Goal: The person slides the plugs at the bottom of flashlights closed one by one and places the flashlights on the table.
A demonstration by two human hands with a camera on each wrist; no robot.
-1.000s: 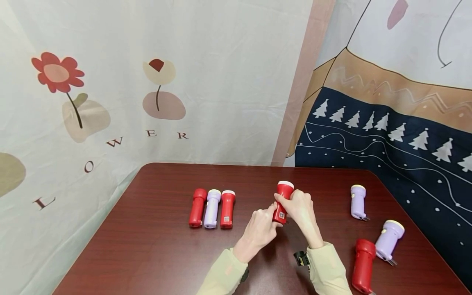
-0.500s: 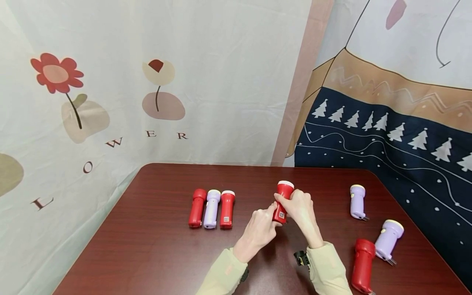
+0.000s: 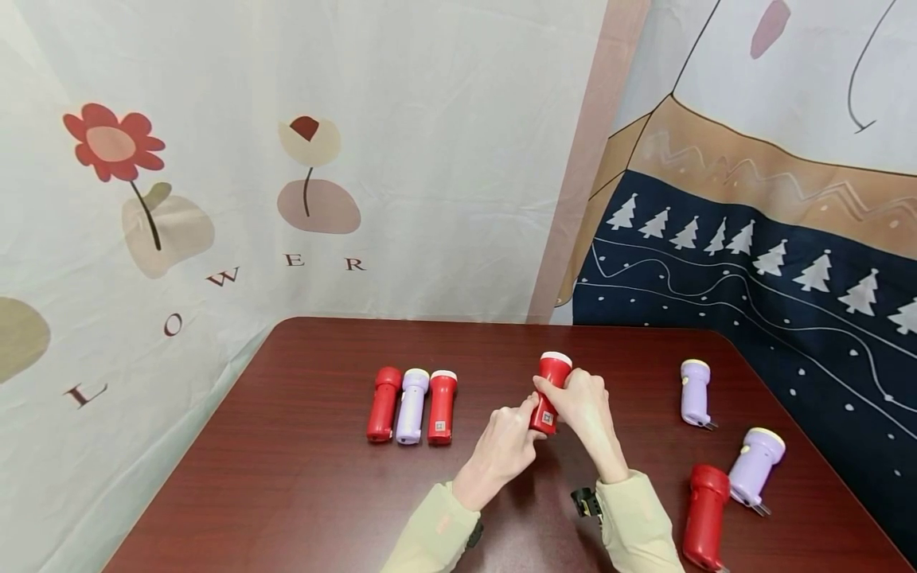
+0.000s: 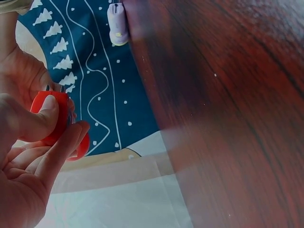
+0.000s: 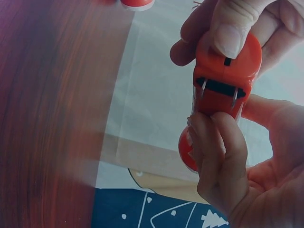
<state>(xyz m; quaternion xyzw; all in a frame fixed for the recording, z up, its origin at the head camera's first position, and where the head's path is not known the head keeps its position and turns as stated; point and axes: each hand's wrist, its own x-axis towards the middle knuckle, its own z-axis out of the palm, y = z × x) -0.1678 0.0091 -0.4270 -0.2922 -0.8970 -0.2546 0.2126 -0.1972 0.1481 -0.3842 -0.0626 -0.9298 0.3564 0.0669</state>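
Note:
A red flashlight [image 3: 553,368] with a white-rimmed head is held above the table by both hands. The left hand [image 3: 505,442] pinches its tail end; in the right wrist view, that hand's thumb [image 5: 229,40] presses on the end face beside a small black slot. Around the body curl the fingers of the right hand [image 3: 586,404]. Two metal plug prongs [image 5: 234,97] stand out from the tail, next to a dark recess. A square printed code label [image 3: 548,418] shows on the flashlight's side. Fingers hide much of the body.
Left of the hands, a red flashlight [image 3: 384,404], a lilac one [image 3: 411,406] and a white-rimmed red one [image 3: 442,407] lie side by side. To the right are two lilac flashlights [image 3: 695,391] with prongs out and a red one [image 3: 706,517]. The brown table [image 3: 301,493] meets hanging cloths.

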